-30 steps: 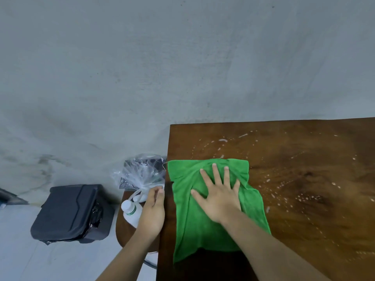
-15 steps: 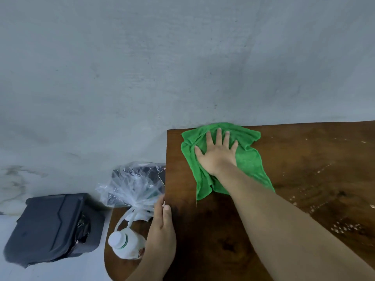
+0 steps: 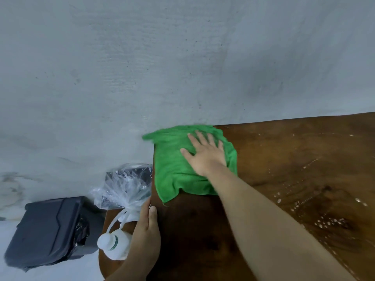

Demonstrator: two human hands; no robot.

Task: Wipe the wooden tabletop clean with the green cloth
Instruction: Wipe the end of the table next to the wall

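A green cloth (image 3: pixel 174 169) lies at the far left corner of the dark wooden tabletop (image 3: pixel 284 169), one corner flapping past the table's edge. My right hand (image 3: pixel 205 157) presses flat on the cloth with the fingers spread. My left hand (image 3: pixel 147 232) rests on the table's left edge, fingers together, thumb on top of the wood. White droplets and wet streaks (image 3: pixel 324 220) speckle the right part of the tabletop.
Left of the table stands a low round wooden stool (image 3: pixel 103 252) with a white plastic bottle (image 3: pixel 114 243) and a clear plastic bag (image 3: pixel 125 185). A black case (image 3: pixel 48 228) sits on the floor. A grey wall (image 3: pixel 182 67) runs behind the table.
My right hand pushed the cloth from the near left up to the far edge, then slid it left to the corner. My left hand shifted nearer along the table edge.
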